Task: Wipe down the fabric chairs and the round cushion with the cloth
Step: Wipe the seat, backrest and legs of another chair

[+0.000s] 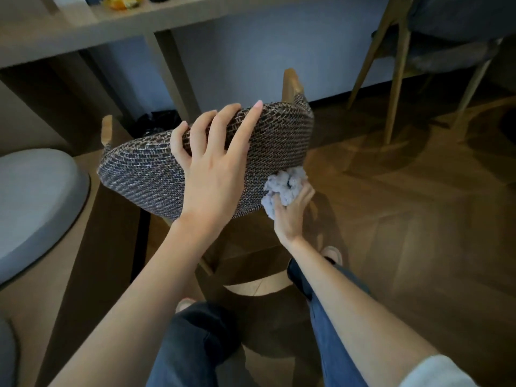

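Head view: the round cushion [150,174] sits at the centre, tilted on edge, its face a coarse weave of brown, black and pale threads in ringed rows; the left hand [215,174] lies across that face, its spread fingers [248,121] bending over the upper rim at 12 o'clock and holding it, thumb hidden; the right hand [291,216] is clamped on a crumpled, nubbly pale lilac cloth [284,185], pressing it to the cushion's edge at 4 o'clock; the hands are apart, one on each side of the cushion. Two blunt wooden posts of a chair [290,85] rise just behind the cushion at 1 and 10 o'clock; at 2 o'clock of the frame stands a grey fabric chair [446,48] on slim, splayed wooden legs; at 9 o'clock lies a smooth, rounded pale grey seat [33,196]; a light wooden table [83,29] crosses 11 to 12 o'clock; the floor [405,205] is dark herringbone wood.
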A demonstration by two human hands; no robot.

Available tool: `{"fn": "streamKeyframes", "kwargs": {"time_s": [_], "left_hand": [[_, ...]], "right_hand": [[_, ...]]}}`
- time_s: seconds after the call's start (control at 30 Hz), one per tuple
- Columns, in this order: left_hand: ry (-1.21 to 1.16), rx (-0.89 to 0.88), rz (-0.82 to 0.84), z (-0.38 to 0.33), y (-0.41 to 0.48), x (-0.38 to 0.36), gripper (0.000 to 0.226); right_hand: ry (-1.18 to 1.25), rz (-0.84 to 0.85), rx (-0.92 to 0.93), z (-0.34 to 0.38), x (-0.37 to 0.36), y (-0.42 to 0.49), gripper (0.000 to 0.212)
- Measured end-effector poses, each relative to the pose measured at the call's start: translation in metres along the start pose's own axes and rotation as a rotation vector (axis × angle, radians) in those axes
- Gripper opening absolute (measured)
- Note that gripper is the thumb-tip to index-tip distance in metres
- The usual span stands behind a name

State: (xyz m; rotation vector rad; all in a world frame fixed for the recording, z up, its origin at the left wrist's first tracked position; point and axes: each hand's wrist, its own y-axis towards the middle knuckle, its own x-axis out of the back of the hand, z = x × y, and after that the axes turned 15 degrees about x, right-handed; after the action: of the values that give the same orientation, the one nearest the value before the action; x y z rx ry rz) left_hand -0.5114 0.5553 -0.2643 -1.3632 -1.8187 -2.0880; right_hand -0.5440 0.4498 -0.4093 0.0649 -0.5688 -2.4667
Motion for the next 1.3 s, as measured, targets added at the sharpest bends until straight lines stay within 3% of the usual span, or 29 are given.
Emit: {"fn": "streamKeyframes", "kwargs": {"time_s": [0.07, 0.2, 0.3, 0.53, 0.6, 0.77, 0.93, 1.03, 1.1, 1.2, 1.3], "left_hand": [[0.004, 0.011, 0.0, -0.001, 0.0, 0.0, 0.05], [0.004, 0.025, 0.021, -0.003, 0.002, 0.0, 0.047], [0.022, 0.004, 0.02, -0.008, 0.003, -0.003, 0.048], [0.049, 0.007, -0.035, -0.016, 0.002, -0.012, 0.05], [0.07, 0.01, -0.077, -0.018, 0.004, -0.015, 0.044], [0.09, 0.006, -0.107, -0.026, 0.004, -0.02, 0.043], [0.091, 0.003, -0.105, -0.026, 0.004, -0.021, 0.044], [0.099, 0.0, -0.139, -0.028, 0.004, -0.025, 0.043], [0.091, 0.001, -0.136, -0.029, 0.004, -0.026, 0.043], [0.09, 0.01, -0.131, -0.029, 0.003, -0.026, 0.044], [0.09, 0.018, -0.119, -0.03, 0.002, -0.025, 0.044]], "right_hand": [[0.006, 0.007, -0.067, 0.005, 0.008, 0.006, 0.061], [0.055, -0.272, 0.327, 0.052, 0.013, 0.045, 0.048], [0.023, -0.299, 0.461, 0.063, 0.007, 0.065, 0.048], [0.049, -0.086, -0.024, -0.008, 0.015, 0.042, 0.046], [0.062, -0.134, -0.008, 0.003, 0.023, 0.054, 0.041], [0.23, -0.229, 0.104, 0.059, 0.028, 0.086, 0.052], [0.215, -0.276, 0.074, 0.057, 0.02, 0.089, 0.076], [0.02, -0.325, 0.118, 0.039, 0.007, 0.08, 0.044], [-0.038, -0.281, 0.12, 0.021, 0.004, 0.076, 0.038], [-0.121, -0.203, -0.049, -0.009, 0.006, 0.075, 0.03], [0.019, -0.18, -0.25, -0.026, 0.016, 0.074, 0.019]]}}
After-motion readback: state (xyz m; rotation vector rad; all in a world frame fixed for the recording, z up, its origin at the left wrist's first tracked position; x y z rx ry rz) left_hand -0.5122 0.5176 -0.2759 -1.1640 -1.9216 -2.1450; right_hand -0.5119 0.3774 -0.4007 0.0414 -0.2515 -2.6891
